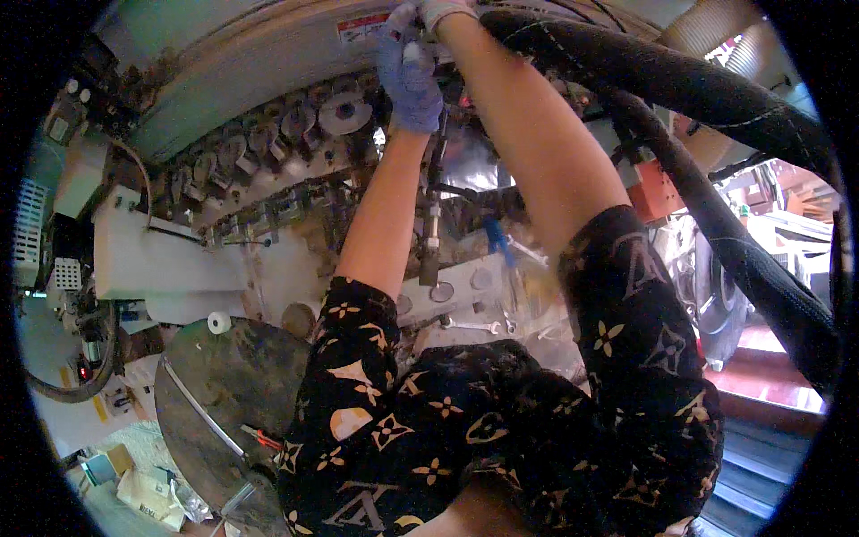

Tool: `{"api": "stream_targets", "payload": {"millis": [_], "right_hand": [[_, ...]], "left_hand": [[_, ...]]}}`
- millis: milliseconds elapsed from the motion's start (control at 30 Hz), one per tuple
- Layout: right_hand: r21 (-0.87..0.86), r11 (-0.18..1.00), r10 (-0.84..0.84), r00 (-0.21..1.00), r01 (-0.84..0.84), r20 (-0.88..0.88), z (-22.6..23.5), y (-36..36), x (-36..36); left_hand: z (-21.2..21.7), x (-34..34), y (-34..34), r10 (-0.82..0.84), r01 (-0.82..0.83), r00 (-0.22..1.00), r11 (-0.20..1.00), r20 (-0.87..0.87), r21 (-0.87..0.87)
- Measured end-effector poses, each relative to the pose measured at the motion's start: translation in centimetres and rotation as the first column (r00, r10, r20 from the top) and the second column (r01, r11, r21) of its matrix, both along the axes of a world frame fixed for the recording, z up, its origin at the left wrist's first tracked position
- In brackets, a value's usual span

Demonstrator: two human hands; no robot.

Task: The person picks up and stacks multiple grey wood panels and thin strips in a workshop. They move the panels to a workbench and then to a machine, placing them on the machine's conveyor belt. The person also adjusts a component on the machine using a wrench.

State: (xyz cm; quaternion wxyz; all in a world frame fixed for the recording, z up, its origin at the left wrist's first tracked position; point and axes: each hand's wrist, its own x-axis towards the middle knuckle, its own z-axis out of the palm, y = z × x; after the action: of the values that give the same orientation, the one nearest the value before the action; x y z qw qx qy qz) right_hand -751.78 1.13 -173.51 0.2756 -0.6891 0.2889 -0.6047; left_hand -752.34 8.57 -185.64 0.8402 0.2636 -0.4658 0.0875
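Note:
Both my arms reach up to the top of the view, against a machine frame (259,76). My left hand (410,85), in a light blue glove, has its fingers curled near the frame's edge, beside a red-and-white label (360,28). Whatever lies within those fingers is hidden. My right hand (445,9), in a pale glove, is mostly cut off by the upper edge, so its fingers do not show. Beneath my wrists hangs a metal rod with a fitting (433,228). A row of metal rollers (344,114) runs left of my left wrist.
Thick black sleeved hoses (662,85) cross on the right. Below my arms lie an open-ended wrench (472,325) and a blue strip-like piece (497,238). A dark round plate (210,385) at lower left carries a white roll (218,322) and a red-handled tool (261,438).

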Motion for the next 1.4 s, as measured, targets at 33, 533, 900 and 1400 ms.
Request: {"api": "stream_targets", "payload": {"millis": [33, 533, 900, 1400], "right_hand": [[-0.037, 0.998, -0.052, 0.999, 0.053, 0.009, -0.2, -1.0, 0.3], [-0.162, 0.976, 0.136, 0.989, -0.142, -0.052, -1.6, -0.9, 1.7], [0.025, 0.958, 0.254, 0.890, -0.284, 0.378, -0.6, 2.1, -1.7], [-0.327, 0.735, 0.652, 0.751, -0.594, 0.100, 2.5, 8.9, -6.3]], "left_hand": [[0.6, -0.7, 0.1, 0.039, -0.040, 0.999, 0.999, 0.025, 0.035], [0.0, 0.3, 1.2, 0.028, -0.027, 0.999, 0.998, -0.026, 0.057], [11.3, -4.5, 14.7, -0.161, 0.168, 0.933, 0.986, -0.323, -0.009], [-0.4, -17.0, 23.2, -0.388, 0.637, 0.632, 0.754, -0.671, 0.163]]}}
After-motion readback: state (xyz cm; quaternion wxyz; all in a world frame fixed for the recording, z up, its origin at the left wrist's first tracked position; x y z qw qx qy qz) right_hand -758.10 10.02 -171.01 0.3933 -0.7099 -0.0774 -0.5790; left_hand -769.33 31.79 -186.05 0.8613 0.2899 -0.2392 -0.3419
